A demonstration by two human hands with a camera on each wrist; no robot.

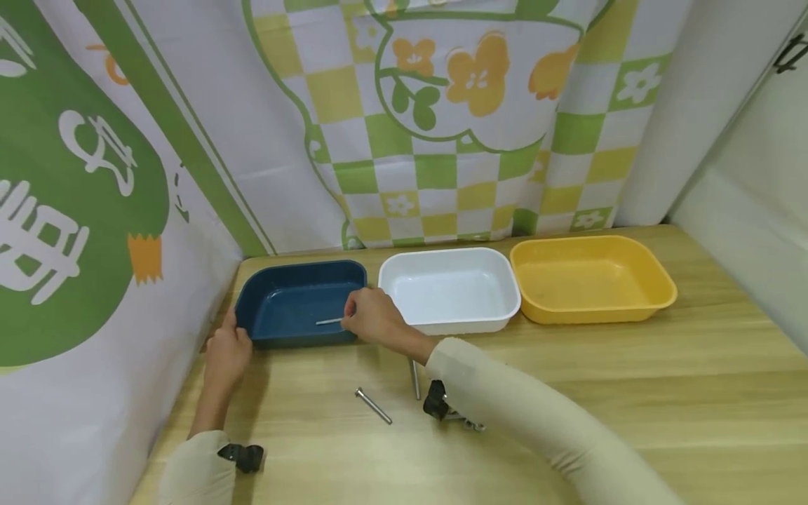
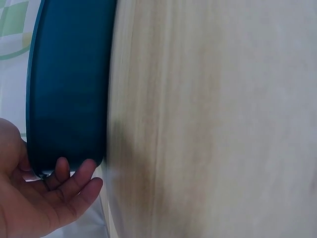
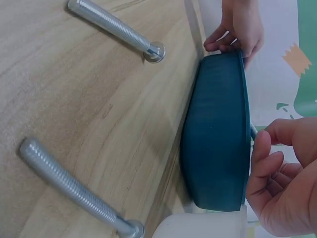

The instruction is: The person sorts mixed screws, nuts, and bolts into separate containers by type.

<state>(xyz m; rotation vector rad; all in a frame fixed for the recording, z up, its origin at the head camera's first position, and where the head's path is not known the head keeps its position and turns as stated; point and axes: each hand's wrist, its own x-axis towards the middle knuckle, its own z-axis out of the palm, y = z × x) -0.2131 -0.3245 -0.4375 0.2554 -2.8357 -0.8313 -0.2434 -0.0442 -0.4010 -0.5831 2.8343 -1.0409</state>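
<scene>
A dark blue tray [image 1: 297, 301] stands at the left end of the table, near the wall. My left hand [image 1: 229, 348] grips its left end; in the left wrist view the fingers [image 2: 74, 183] bend against the outer wall. Over the tray's right side, my right hand [image 1: 375, 315] pinches a thin metal bolt [image 1: 329, 321] between thumb and fingertips. The bolt points left above the tray floor, and its held end is hidden by the fingers. On the wood in front lie two more bolts, one [image 1: 374, 406] in plain sight and one [image 1: 414, 381] partly behind the right forearm.
A white tray [image 1: 449, 324] stands right of the blue one, with a yellow tray [image 1: 593, 315] beyond it. Small metal pieces [image 1: 470, 423] lie partly hidden by the right wrist's black camera [image 1: 435, 400]. Patterned cloth [image 1: 435, 168] hangs behind the table.
</scene>
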